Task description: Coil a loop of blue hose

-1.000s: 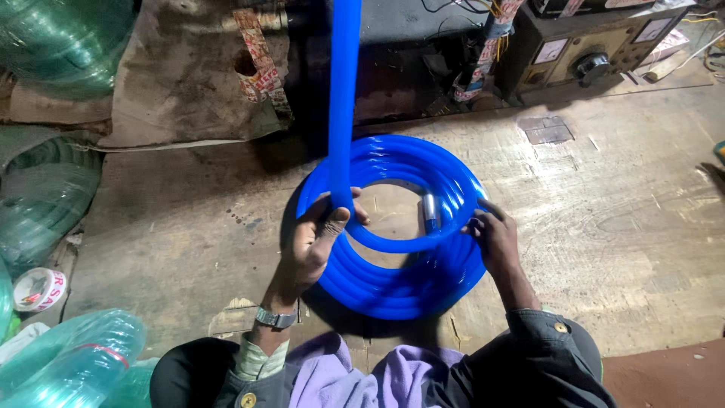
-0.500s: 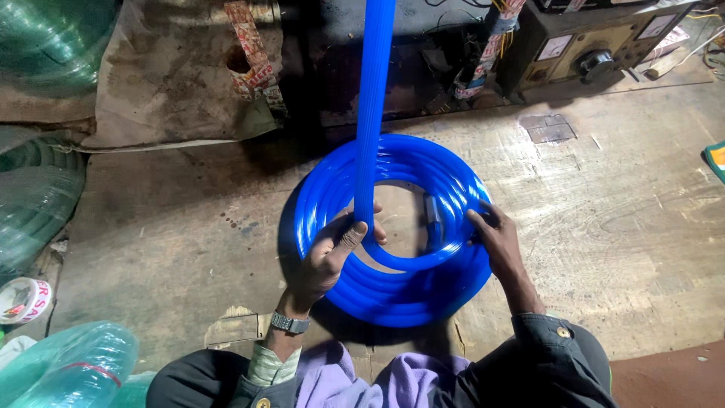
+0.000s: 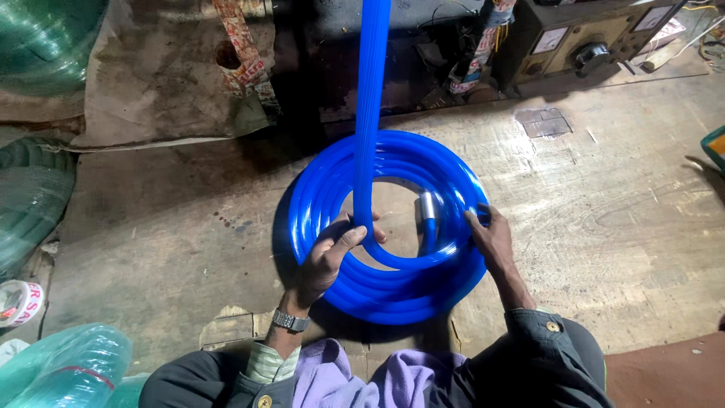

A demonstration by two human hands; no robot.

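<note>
**Blue hose being laid into its coil**

The wooden floor carries everything here, and the blue hose coil lies flat on it, straight in front of the person's knees. Behind the coil stands a dark machine with a dial; to the coil's left lie green hose bundles, and nearer, a roll of tape.

From the coil's inner ring a free length of hose rises straight up and out of the top of the view. The left hand is closed around this length just where it bends into the ring, thumb across it. The right hand lies on the coil's right rim, fingers pressing the turns down; whether they curl under is hidden. A metal fitting shows inside the ring, between the hands.

The step in hand looks like winding one more turn. The next move would call for guiding the free length round the ring while the rim is held steady.
</note>
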